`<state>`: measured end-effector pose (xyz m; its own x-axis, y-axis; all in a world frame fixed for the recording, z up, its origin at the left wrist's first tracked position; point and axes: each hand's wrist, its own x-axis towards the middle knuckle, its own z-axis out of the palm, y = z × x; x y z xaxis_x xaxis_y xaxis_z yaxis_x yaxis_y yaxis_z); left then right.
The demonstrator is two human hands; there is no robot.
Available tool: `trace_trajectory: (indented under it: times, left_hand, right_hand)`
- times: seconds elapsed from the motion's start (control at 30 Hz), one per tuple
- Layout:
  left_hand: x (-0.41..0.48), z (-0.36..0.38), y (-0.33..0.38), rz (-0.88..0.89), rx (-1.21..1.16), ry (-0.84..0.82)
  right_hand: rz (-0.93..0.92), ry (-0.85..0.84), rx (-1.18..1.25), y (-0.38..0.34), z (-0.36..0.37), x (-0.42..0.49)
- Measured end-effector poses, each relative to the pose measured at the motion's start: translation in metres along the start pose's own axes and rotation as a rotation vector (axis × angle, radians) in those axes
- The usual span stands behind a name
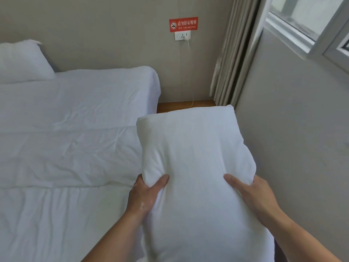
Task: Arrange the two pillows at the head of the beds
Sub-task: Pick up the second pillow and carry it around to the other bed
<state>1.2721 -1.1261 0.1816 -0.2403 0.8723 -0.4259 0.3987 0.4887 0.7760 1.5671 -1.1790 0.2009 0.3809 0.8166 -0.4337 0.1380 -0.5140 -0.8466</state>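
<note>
I hold a white pillow [194, 167] lengthwise in front of me, over the gap at the bed's right side. My left hand [145, 193] grips its left edge and my right hand [253, 195] grips its right edge, thumbs on top. A second white pillow [20, 61] leans against the wall at the head of the bed [75, 110], far left. The bed is covered in a wrinkled white duvet.
A wooden floor strip [187, 104] shows between the bed and the right wall. On the head wall are a socket [182, 35] with a white cable and a red no-smoking sign [183, 24]. Beige curtains [232, 59] and a window [309, 25] stand at the right.
</note>
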Motion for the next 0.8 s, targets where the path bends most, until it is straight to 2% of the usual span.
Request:
trace_trajectory:
  times: [0.23,0.47,0.8]
  left_hand:
    - [0.145,0.002,0.079,0.04,-0.071,-0.033]
    - [0.261,-0.008,0.149,0.025,-0.133,-0.013]
    - [0.422,0.008,0.246,-0.004,-0.186,0.172]
  right_hand:
    - [-0.037,0.054,0.0,-0.091,0.042,0.121]
    - [-0.075,0.037,-0.03,-0.18,0.083,0.234]
    - [-0.136,-0.157,-0.063,-0.299,0.131,0.442]
